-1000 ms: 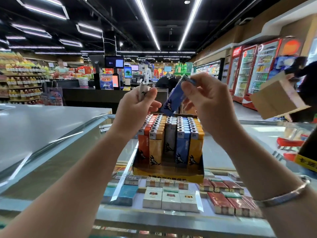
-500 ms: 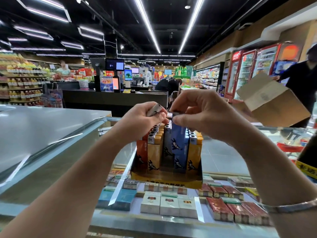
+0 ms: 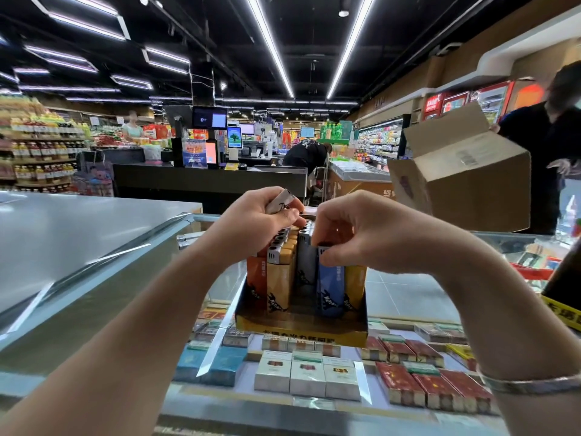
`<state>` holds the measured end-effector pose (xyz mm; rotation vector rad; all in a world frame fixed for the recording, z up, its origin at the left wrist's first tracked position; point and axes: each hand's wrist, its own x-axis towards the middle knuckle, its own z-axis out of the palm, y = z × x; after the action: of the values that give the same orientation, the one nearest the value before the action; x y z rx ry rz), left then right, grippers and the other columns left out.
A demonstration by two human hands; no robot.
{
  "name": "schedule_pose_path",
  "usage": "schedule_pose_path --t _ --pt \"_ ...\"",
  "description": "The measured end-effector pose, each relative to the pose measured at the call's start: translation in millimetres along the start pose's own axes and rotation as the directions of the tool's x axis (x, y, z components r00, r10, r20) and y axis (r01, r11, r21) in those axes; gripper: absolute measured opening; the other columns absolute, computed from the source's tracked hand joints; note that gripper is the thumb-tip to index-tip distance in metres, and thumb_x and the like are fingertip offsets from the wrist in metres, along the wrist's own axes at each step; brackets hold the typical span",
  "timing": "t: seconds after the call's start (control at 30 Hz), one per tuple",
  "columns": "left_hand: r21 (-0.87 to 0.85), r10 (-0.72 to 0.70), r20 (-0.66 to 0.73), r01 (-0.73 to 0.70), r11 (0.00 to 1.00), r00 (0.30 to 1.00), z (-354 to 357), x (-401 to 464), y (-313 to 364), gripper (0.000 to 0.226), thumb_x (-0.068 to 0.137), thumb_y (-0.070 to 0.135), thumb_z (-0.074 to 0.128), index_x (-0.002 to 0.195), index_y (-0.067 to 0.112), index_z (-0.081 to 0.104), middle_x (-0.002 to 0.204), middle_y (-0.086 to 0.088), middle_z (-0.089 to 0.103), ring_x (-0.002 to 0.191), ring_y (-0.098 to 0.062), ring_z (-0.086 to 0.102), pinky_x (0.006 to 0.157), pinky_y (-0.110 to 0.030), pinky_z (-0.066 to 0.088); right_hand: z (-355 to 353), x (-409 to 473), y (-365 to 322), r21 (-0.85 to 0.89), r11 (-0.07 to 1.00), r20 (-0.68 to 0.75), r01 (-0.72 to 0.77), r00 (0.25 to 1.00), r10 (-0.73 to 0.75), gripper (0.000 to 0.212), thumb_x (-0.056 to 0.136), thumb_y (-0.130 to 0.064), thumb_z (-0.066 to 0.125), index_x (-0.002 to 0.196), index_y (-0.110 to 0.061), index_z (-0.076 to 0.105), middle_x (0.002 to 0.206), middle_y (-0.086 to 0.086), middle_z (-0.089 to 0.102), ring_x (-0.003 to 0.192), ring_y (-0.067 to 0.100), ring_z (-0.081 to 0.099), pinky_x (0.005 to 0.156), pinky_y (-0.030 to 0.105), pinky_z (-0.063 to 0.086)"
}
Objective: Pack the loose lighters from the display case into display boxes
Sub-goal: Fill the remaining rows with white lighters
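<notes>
Two hands (image 3: 355,231) over "Keyu"-marked lighters (image 3: 328,287)

Glossy plastic lighters (image 3: 328,281) with shiny metal caps fill the yellow printed cardboard display box (image 3: 301,332). The glass worktop (image 3: 405,297) gleams. At two o'clock, a matt brown corrugated cardboard carton (image 3: 471,180).

One head-worn wide-angle camera looked forward and slightly down from close above the glass counter (image 3: 103,278), the hands near its centre, the shop aisle stretching far beyond; no second view.
</notes>
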<state>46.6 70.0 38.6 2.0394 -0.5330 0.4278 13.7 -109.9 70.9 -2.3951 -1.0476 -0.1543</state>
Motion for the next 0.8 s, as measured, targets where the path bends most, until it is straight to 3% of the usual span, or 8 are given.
schedule_pose_path --t 0.33,0.43,0.5,0.63,0.8 --pt "-0.017 -0.025 -0.012 0.025 1.000 1.000 0.5 -0.4 1.5 0.012 0.093 0.020 0.053 0.089 0.025 0.064 0.066 0.020 0.067 0.062 -0.003 0.060 0.058 -0.017 0.050 2.7 2.0 -0.1 -0.031 1.000 -0.020 -0.001 1.000 0.000 0.019 0.076 -0.012 0.073 0.072 -0.024 0.059 0.068 -0.009 0.054 0.056 -0.004 0.047 0.054 0.010 0.039" --pt "-0.029 -0.045 -0.018 0.044 0.999 0.999 0.4 -0.4 1.0 0.012 0.093 0.020 0.054 0.090 0.025 0.064 0.069 0.019 0.068 0.068 -0.012 0.060 0.063 -0.024 0.050 5.6 2.8 1.2 -0.055 0.998 -0.020 -0.005 1.000 0.004 0.020 0.077 -0.014 0.072 0.074 -0.025 0.056 0.071 -0.010 0.052 0.058 -0.006 0.046 0.055 0.009 0.038" --pt "-0.042 -0.053 -0.015 0.053 0.998 0.998 0.2 -0.4 0.6 0.012 0.092 0.020 0.054 0.090 0.025 0.064 0.071 0.018 0.068 0.070 -0.012 0.061 0.064 -0.027 0.051 7.3 3.1 2.0 -0.101 0.995 0.010 -0.020 1.000 0.021 0.021 0.078 -0.016 0.072 0.074 -0.027 0.055 0.076 -0.011 0.050 0.064 -0.005 0.046 0.056 0.012 0.037" --pt "-0.048 -0.050 -0.014 0.049 0.998 0.999 0.1 0.5 -0.9 0.012 0.092 0.022 0.054 0.089 0.026 0.064 0.071 0.020 0.068 0.066 0.004 0.061 0.065 -0.024 0.043 5.5 3.1 3.3 -0.084 0.994 0.047 -0.067 0.996 0.071 0.019 0.075 -0.017 0.073 0.074 -0.026 0.056 0.089 -0.012 0.047 0.079 -0.001 0.044 0.065 0.022 0.033" --pt "-0.084 -0.077 -0.067 0.072 0.994 0.995 1.1 0.4 0.1 0.017 0.093 0.028 0.050 0.087 0.021 0.065 0.076 0.007 0.070 0.068 -0.010 0.065 0.052 -0.015 0.049 4.7 3.1 6.0 -0.077 0.990 0.099 -0.117 0.987 0.125 0.019 0.075 -0.018 0.070 0.076 -0.028 0.054 0.096 -0.010 0.046 0.097 0.004 0.038 0.082 0.034 0.036"
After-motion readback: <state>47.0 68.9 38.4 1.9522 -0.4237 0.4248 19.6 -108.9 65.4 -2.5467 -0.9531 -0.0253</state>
